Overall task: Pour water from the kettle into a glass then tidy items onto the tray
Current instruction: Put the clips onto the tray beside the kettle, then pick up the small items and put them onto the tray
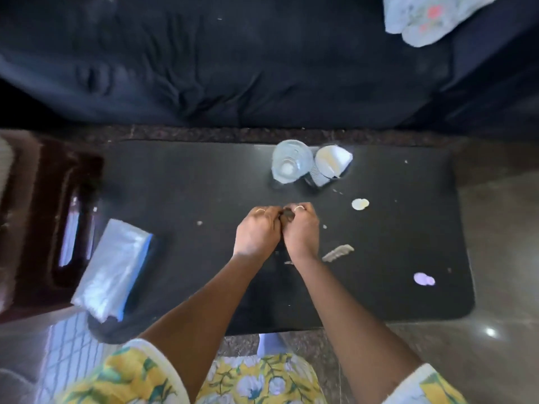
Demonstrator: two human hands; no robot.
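Hands at centre of black rectangular table (204, 182): left hand (256, 231) and right hand (302, 230) pressed together, pinching a small dark object (287, 214). Clear ribbed drinking glass (290, 164) stands far, upright, touching a white patterned cup (329, 166) on its right.

Head view, seemingly steeply downward, close.

Dark sofa (233, 68) behind table; floral cloth (423, 18) on it; tissue pack (113, 266) left.
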